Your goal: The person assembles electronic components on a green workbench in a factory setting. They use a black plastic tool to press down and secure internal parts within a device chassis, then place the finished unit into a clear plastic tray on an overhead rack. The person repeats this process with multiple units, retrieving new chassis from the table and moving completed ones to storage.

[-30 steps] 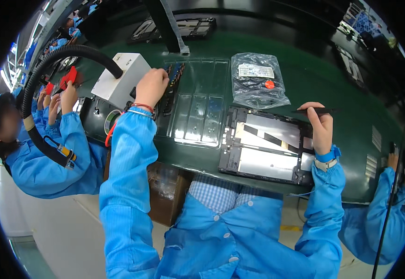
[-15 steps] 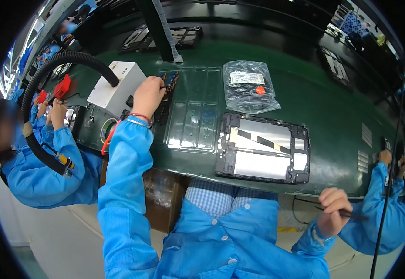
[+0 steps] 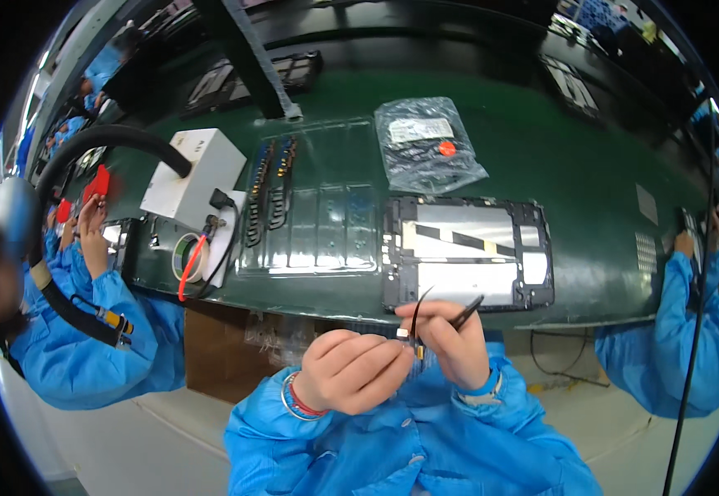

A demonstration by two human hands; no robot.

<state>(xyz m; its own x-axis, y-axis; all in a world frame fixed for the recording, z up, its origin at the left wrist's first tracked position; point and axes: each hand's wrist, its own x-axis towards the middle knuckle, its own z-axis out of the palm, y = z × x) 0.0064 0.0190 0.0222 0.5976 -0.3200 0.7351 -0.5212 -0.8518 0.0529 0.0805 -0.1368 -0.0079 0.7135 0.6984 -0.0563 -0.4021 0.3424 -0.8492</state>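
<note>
Both my hands meet in front of my chest, just off the table's near edge. In my left hand (image 3: 355, 372), fingers closed, is a small flex cable (image 3: 420, 353) with a yellowish end; much of it is hidden by the fingers. My right hand (image 3: 457, 343) is closed on black tweezers (image 3: 469, 311), whose shaft rises past the fingers, close beside the cable. Just beyond the hands lies an opened tablet housing (image 3: 459, 285), black-framed with silver plates and dark strips. To its left a clear plastic tray (image 3: 335, 263) carries rows of dark flex cables (image 3: 278, 194).
A clear bag (image 3: 430, 169) with a label and orange dot lies behind the housing. At left stand a white box (image 3: 194, 178) with a black hose (image 3: 120, 136), and a tape roll (image 3: 186, 256). Co-workers in blue sit left (image 3: 103, 347) and right (image 3: 665, 355).
My left hand has come back from the tray to my chest, now with a small flex cable. My right hand has moved left with the tweezers to meet it.
</note>
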